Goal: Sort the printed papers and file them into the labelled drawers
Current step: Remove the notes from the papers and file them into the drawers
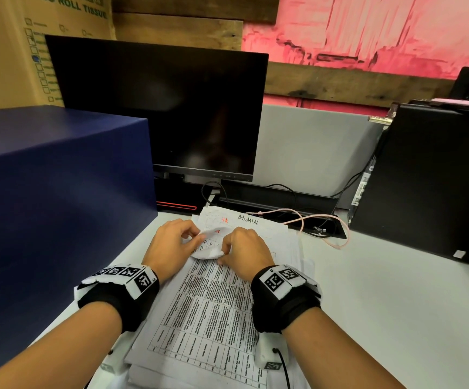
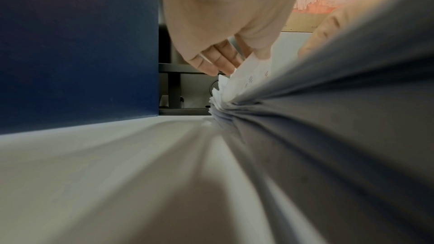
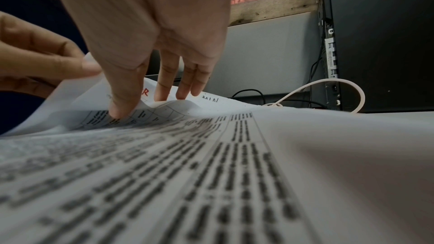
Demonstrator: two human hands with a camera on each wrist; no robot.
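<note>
1. Printed papers (image 1: 213, 310): loose stack lying flat on the desk (image 1: 382, 290), directly in front of the person, between the blue box and the computer tower. The top sheet (image 1: 209, 245) bears a printed table; its far end is lifted and curled back toward the person. Sheets beneath show handwritten "HR" in red and "ADMIN" in black at their far edge.
2. Left hand (image 1: 171, 245): fingers curled, thumb and forefinger pinching the raised far edge of the top sheet at its left side.
3. Right hand (image 1: 246, 251): thumb pressing down on the printed face of the curled sheet, the other fingers (image 3: 183, 81) hanging bent, tips at the raised fold; it holds the sheet's right side.
4. Blue box (image 1: 53, 197): large, on the desk, left of the stack.
5. Monitor (image 1: 160, 108): dark screen, behind the stack.
6. Computer tower (image 1: 429, 181): black, upright, right rear of the desk.
7. Pale cable (image 1: 323, 220): looped on the desk just beyond the stack.
</note>
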